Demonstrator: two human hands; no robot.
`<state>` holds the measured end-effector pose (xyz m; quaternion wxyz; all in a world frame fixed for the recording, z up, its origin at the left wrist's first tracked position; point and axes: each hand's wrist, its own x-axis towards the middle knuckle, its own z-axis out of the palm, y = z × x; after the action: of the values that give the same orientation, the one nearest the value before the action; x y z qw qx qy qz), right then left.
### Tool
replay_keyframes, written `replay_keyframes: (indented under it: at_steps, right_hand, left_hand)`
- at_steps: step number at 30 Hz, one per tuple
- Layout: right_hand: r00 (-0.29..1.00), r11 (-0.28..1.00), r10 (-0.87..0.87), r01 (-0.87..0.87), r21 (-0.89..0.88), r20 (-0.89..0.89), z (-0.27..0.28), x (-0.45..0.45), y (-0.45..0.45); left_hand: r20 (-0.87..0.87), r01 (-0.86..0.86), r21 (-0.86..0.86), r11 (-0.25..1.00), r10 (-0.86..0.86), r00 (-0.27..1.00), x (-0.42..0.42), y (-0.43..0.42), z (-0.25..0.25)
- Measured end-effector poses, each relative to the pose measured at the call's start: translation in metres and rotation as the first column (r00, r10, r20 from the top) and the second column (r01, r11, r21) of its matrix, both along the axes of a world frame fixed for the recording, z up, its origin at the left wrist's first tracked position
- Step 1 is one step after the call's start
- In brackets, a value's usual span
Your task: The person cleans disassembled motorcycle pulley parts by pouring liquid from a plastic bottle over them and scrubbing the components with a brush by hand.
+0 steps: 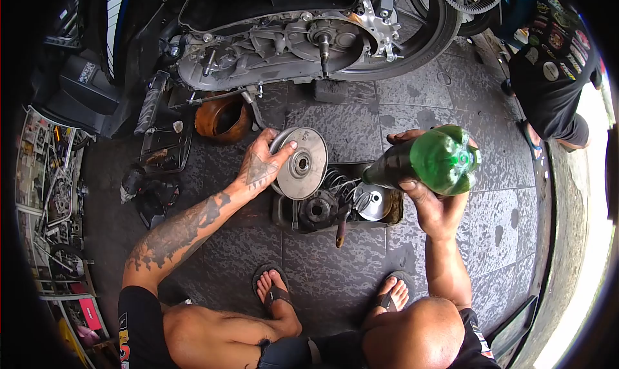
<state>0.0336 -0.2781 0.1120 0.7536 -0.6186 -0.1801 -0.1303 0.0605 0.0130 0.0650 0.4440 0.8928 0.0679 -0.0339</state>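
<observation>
In my left hand (264,159) is a round metal scooter pulley (308,166), gripped at its left rim with the thumb across its face. My right hand (435,204) is wrapped round a green plastic bottle (445,159); its base points right and its narrower dark end points left, toward the pulley. Below both hands a tray (303,226) stands on the floor. It holds a coil spring (345,185), a dark round clutch part (317,209), a shiny metal cup-shaped part (373,204) and a tool with a brown handle (341,233).
Ahead stands a scooter's opened transmission case (258,59) with a bare shaft (324,56), beside the rear wheel (412,59). A brown round container (225,116) and a cordless drill (149,191) sit to the left. At the upper right stands another person (551,59).
</observation>
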Motion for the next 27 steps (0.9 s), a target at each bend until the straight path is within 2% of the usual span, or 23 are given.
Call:
replay_keyframes:
  at_steps: [5,6,8,13,16,19,22,23,26,27]
  right_hand:
    - [1.0,0.993,-0.015,0.016,0.116,-0.011,-0.002,0.003,-0.007]
    - [1.0,0.999,-0.007,0.006,0.053,0.024,-0.004,0.005,-0.012]
    - [0.999,0.99,-0.04,0.044,0.137,-0.028,-0.006,0.002,-0.011]
    - [0.991,0.973,-0.107,0.122,0.194,-0.086,-0.027,-0.002,-0.025]
    - [0.986,0.982,-0.166,0.167,0.089,-0.014,-0.029,-0.002,-0.027]
    - [0.991,0.99,-0.135,0.135,0.026,-0.014,-0.027,0.004,-0.021]
    - [0.998,0.999,-0.033,0.035,-0.031,0.052,-0.017,0.015,0.0]
    - [0.998,0.996,-0.04,0.043,-0.078,0.039,-0.016,0.016,0.006]
    - [0.986,0.971,-0.088,0.117,-0.208,0.14,-0.022,0.016,0.012]
    - [0.99,0.984,-0.056,0.077,-0.16,0.13,-0.018,0.015,0.012]
  left_hand:
    - [-0.054,0.009,0.007,1.0,-0.009,0.999,-0.006,-0.003,0.003]
    - [-0.082,0.017,-0.022,1.0,-0.019,0.996,-0.007,-0.003,0.002]
    - [-0.129,0.028,-0.072,0.997,-0.037,0.991,-0.009,-0.001,-0.003]
    - [-0.062,0.075,-0.021,0.997,-0.076,0.995,-0.007,0.006,-0.01]
    - [-0.089,0.063,-0.007,0.998,-0.063,0.994,-0.003,0.007,0.001]
    - [-0.088,0.049,-0.016,0.999,-0.05,0.995,0.0,0.012,-0.001]
    - [-0.058,-0.015,-0.096,0.995,0.01,0.998,0.001,0.013,-0.001]
    - [-0.059,-0.018,-0.094,0.995,0.013,0.998,0.001,0.014,-0.001]
    - [-0.062,-0.003,-0.069,0.998,-0.001,0.998,-0.001,0.016,-0.001]
    - [-0.081,-0.016,-0.082,0.997,0.009,0.997,-0.002,0.014,-0.001]
